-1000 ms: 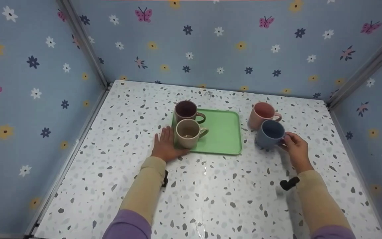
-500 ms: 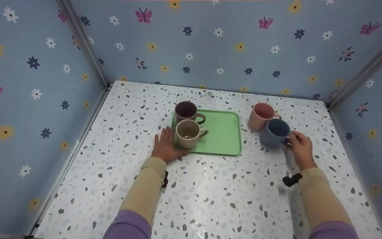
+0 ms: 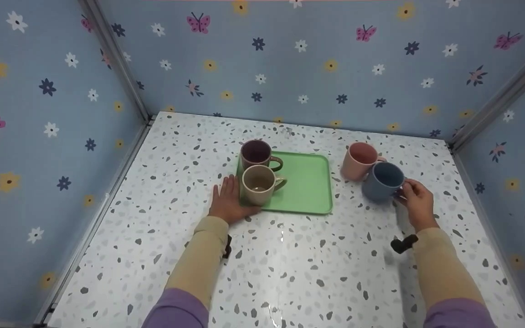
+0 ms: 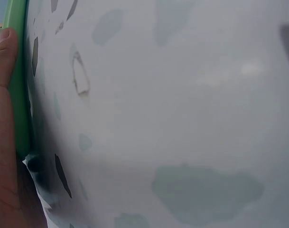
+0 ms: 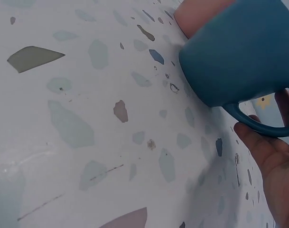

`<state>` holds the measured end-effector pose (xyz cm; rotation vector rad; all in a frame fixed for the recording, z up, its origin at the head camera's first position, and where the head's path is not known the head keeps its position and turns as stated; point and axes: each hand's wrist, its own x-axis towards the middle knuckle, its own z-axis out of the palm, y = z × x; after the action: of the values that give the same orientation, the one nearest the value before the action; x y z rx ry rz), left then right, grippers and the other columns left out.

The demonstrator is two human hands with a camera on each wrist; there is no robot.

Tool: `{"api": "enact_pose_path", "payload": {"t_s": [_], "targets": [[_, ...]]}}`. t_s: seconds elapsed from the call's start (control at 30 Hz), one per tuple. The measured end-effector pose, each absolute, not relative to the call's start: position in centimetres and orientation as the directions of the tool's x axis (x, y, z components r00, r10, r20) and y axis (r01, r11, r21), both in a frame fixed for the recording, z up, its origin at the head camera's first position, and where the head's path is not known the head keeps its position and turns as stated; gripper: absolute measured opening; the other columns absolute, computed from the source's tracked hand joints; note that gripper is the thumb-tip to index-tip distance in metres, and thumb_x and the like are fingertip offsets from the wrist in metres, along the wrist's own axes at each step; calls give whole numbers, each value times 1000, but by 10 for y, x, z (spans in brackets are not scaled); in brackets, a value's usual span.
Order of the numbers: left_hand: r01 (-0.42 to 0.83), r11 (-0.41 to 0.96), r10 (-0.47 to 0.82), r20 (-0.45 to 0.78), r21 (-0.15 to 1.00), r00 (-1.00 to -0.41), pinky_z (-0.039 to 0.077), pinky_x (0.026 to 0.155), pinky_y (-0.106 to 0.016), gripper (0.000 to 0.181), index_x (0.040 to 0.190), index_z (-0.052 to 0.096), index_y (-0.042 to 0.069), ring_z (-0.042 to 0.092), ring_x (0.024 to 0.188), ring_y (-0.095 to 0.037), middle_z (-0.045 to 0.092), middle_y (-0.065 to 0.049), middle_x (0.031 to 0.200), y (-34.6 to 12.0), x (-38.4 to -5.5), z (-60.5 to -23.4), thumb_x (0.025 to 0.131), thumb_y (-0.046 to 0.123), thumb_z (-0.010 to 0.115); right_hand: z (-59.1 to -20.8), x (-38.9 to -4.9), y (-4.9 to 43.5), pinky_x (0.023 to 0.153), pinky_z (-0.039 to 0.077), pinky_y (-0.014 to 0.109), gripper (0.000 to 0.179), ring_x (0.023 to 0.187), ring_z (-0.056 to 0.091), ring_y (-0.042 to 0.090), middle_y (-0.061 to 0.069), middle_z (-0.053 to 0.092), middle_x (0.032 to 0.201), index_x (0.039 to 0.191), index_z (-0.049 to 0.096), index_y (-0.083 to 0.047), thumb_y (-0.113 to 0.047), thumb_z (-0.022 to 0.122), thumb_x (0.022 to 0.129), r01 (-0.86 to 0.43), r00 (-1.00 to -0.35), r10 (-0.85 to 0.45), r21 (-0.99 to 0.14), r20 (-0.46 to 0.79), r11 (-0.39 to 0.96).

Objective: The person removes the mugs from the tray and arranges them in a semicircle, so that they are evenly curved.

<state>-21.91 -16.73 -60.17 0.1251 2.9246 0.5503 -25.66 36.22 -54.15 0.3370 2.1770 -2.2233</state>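
Note:
My right hand [image 3: 418, 203] grips the handle of a blue mug [image 3: 382, 183], upright at the right of the table. In the right wrist view the blue mug [image 5: 239, 52] overlaps a pink mug [image 5: 196, 14], and fingers curl about its handle. The pink mug [image 3: 357, 165] stands just behind it. My left hand [image 3: 229, 202] lies with straight fingers along the left edge of a green tray [image 3: 306, 182], its thumb at the front rim. On the tray's left side stand a beige mug [image 3: 259, 191] and, behind it, a dark brown mug [image 3: 249, 160], handles to the right.
The speckled white table [image 3: 290, 273] is enclosed by blue flowered panels [image 3: 290, 68] at the back and both sides. Metal frame posts [image 3: 114, 59] run along the corners. A dark wrist device [image 3: 404, 244] sits at the right cuff.
My right hand has moved the blue mug a little to the right and slightly back, beside the pink mug. The left hand, tray and its mugs have stayed put.

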Motion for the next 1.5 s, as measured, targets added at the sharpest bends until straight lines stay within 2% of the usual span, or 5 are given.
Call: {"api": "enact_pose_path", "payload": {"t_s": [0.33, 0.5, 0.97, 1.3, 1.5], "targets": [[56, 931, 115, -145, 360, -983, -4, 123, -55, 131, 161, 0, 0, -4, 156, -33, -1, -19, 168, -168, -219, -602, 78, 86, 55, -553, -270, 368, 113, 40, 46, 31, 116, 58, 13, 1, 56, 122, 134, 53, -7, -22, 48, 107, 216, -960, 184, -976, -213, -5], [60, 931, 118, -141, 360, -983, -5, 123, -55, 131, 161, 0, 0, -4, 156, -33, -1, -19, 168, -168, -220, -604, 78, 87, 54, -553, -272, 368, 114, 39, 46, 34, 121, 56, 17, 2, 54, 124, 137, 50, -5, -21, 47, 107, 222, -954, 201, -975, -223, -27], [49, 926, 107, -137, 375, -985, -5, 123, -54, 132, 161, 0, 1, -3, 156, -33, 0, -19, 168, -167, -220, -604, 77, 86, 56, -547, -273, 367, 115, 38, 47, 26, 107, 58, 7, -2, 55, 117, 131, 53, -7, -18, 46, 108, 191, -957, 219, -981, -190, -18], [52, 927, 110, -136, 372, -985, -5, 123, -54, 133, 161, -1, 2, -4, 156, -33, -1, -19, 168, -170, -220, -605, 76, 89, 53, -548, -278, 365, 114, 39, 44, 31, 116, 55, 12, 4, 55, 124, 135, 54, -8, -20, 50, 106, 236, -936, 263, -971, -235, -27], [55, 920, 114, -131, 388, -985, -6, 123, -55, 132, 161, -1, 1, -4, 156, -34, -1, -19, 168, -169, -219, -605, 77, 88, 54, -544, -279, 364, 117, 36, 38, 36, 130, 47, 17, -3, 56, 124, 139, 54, -11, -28, 49, 107, 277, -913, 327, -959, -245, 55]]}}
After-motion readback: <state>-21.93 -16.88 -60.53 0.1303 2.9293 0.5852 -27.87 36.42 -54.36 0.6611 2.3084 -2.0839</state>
